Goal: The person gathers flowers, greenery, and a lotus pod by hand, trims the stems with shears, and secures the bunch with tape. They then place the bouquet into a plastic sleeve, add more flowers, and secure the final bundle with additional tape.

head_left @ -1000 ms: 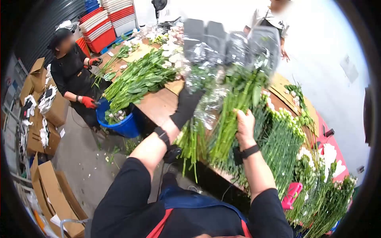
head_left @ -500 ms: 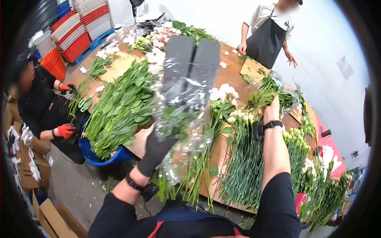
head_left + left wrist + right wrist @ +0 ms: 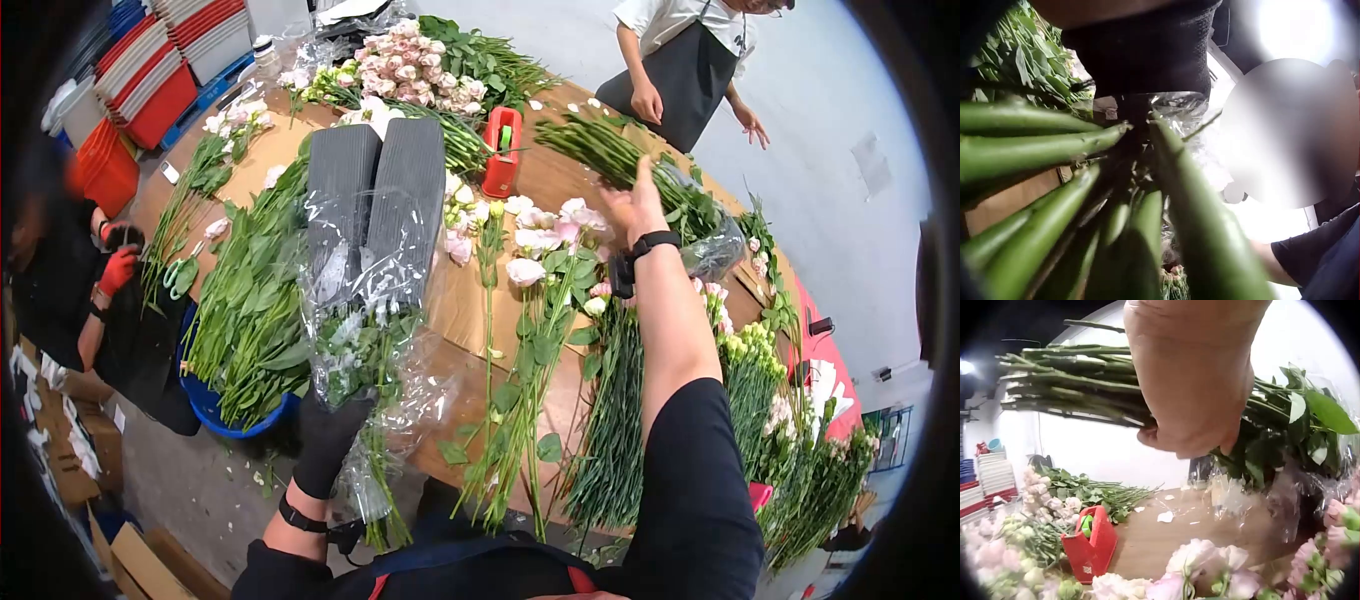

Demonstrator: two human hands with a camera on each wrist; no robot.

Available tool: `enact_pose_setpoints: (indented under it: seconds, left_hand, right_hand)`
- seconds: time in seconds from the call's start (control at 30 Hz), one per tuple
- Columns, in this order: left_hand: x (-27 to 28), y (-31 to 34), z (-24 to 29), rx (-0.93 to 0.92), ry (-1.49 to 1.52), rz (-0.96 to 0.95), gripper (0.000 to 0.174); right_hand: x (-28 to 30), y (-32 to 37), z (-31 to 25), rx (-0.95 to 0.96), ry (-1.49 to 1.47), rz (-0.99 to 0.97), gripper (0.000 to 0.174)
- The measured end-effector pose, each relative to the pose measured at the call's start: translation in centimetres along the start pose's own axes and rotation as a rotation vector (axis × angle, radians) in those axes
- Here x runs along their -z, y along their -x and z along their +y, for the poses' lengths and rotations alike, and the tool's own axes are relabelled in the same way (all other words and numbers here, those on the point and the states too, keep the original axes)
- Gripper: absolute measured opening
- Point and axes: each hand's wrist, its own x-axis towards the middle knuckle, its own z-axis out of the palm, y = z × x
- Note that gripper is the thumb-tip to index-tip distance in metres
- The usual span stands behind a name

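My left hand (image 3: 330,440), in a black glove, grips the stems of a bunch of flowers (image 3: 375,345) in clear plastic. Two dark grey ribbed sleeves (image 3: 405,210) cover the heads at its far end. Thick green stems (image 3: 1210,219) fan out close to the left wrist camera, below the glove (image 3: 1147,50). My bare right hand (image 3: 638,205) holds a second leafy bunch (image 3: 590,145) over the far right of the table; its cut ends point left and its plastic-wrapped end right. In the right wrist view the hand (image 3: 1194,381) curls over these stems (image 3: 1079,381).
The wooden table (image 3: 450,345) bears loose pink-white flowers (image 3: 540,240), a red tape dispenser (image 3: 502,150) and a pile of leafy stems (image 3: 250,310). A blue bucket (image 3: 235,425) stands at its left edge. One person works at the left; another stands at the far side (image 3: 690,75).
The two bunches, earlier side by side, are now apart. My right hand has carried one to the far right and turned it sideways; my left hand has drawn the other left.
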Motion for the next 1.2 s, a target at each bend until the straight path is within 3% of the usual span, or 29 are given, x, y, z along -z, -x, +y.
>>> enact_pose_setpoints:
  seconds: [0.03, 0.13, 0.17, 0.3, 0.4, 0.47, 0.5, 0.53, 0.57, 0.63, 0.73, 0.83, 0.9, 0.93, 0.97, 1.0, 1.03, 1.1, 1.13, 1.17, 1.2]
  left_hand:
    - [-0.2, -0.4, -0.2, 0.006, 0.036, -0.024, 0.037]
    - [-1.6, -1.5, 0.4, 0.011, 0.004, -0.078, 0.039]
    - [-2.1, -1.8, 0.5, 0.009, -0.031, -0.087, 0.04]
    - [-3.2, -2.0, 0.2, -0.019, 0.054, -0.165, 0.047]
    - [-3.4, -1.3, 1.3, 0.019, -0.116, -0.149, 0.05]
    - [-3.1, -0.9, 0.8, 0.058, -0.009, -0.129, 0.053]
    - [-2.9, -0.8, 1.1, 0.084, -0.044, -0.113, 0.052]
    - [-2.6, -0.6, 1.6, 0.109, -0.082, -0.1, 0.052]
    - [-2.4, -0.7, 1.9, 0.029, -0.192, -0.11, 0.051]
    - [-2.0, -0.4, 1.5, 0.091, -0.192, -0.058, 0.051]
    - [-1.9, -0.6, 0.8, 0.105, -0.166, -0.048, 0.048]
    - [-2.3, -1.7, 1.0, 0.063, -0.112, -0.088, 0.05]
    - [-2.9, -2.6, 1.5, 0.04, -0.121, -0.115, 0.05]
    - [-3.5, -3.1, 1.8, 0.028, -0.112, -0.11, 0.048]
    - [-4.4, -3.7, 2.1, 0.018, -0.101, -0.113, 0.047]
    - [-5.3, -4.2, 2.2, 0.006, -0.09, -0.126, 0.046]
    - [-6.1, -4.8, 2.2, 0.007, -0.081, -0.176, 0.041]
    - [-8.9, -5.6, 2.5, -0.046, 0.054, -0.274, 0.036]
    - [-10.3, -6.0, 2.4, -0.07, 0.121, -0.324, 0.033]
    - [-11.1, -7.0, -0.4, -0.002, 0.342, -0.462, 0.035]
    - [-12.8, -6.7, 1.5, 0.13, 0.33, -0.511, 0.04]
  right_hand:
    - [-0.8, 0.4, 0.6, -0.087, -0.02, 0.056, 0.058]
    - [0.5, -1.1, 2.9, -0.137, -0.089, -0.073, 0.071]
    - [0.8, -1.3, 3.4, -0.131, -0.084, -0.131, 0.071]
    - [1.4, -4.8, 4.8, -0.126, -0.102, -0.063, 0.065]
    - [0.9, -7.5, 4.5, -0.133, -0.161, -0.045, 0.068]
    - [0.4, -9.9, 3.0, -0.081, -0.294, -0.202, 0.067]
    - [-1.9, -8.8, 2.1, 0.036, -0.229, -0.08, 0.065]
    - [-2.3, -8.5, 1.7, 0.105, -0.012, -0.186, 0.058]
    - [-3.1, -8.6, 1.7, 0.066, 0.381, -0.171, 0.049]
    - [-4.3, -8.8, 1.7, -0.005, 1.173, -0.121, 0.036]
    - [-4.5, -7.5, 3.8, -0.003, 0.887, -0.219, 0.039]
    - [-5.1, -0.8, 4.6, 0.112, 1.323, -0.474, 0.023]
    - [-3.8, 5.8, 5.2, 0.104, 1.403, -0.753, 0.019]
    - [-3.3, 10.7, 4.7, 0.106, 1.264, -1.057, 0.024]
    - [-2.7, 15.3, 4.6, -0.064, 1.18, -1.158, 0.033]
    - [-2.5, 19.1, 4.5, -0.162, 1.445, -1.262, 0.042]
    - [-0.5, 22.2, 6.0, -0.177, 1.393, -1.343, 0.054]
    - [2.2, 28.4, 9.1, -0.374, 1.278, -1.355, 0.092]
    - [5.0, 31.9, 12.2, -0.119, 1.234, -1.169, 0.095]
    - [5.6, 33.4, 14.7, -0.546, 1.019, -1.075, 0.067]
    - [2.4, 35.9, 11.3, -0.573, 0.756, -0.917, 0.057]
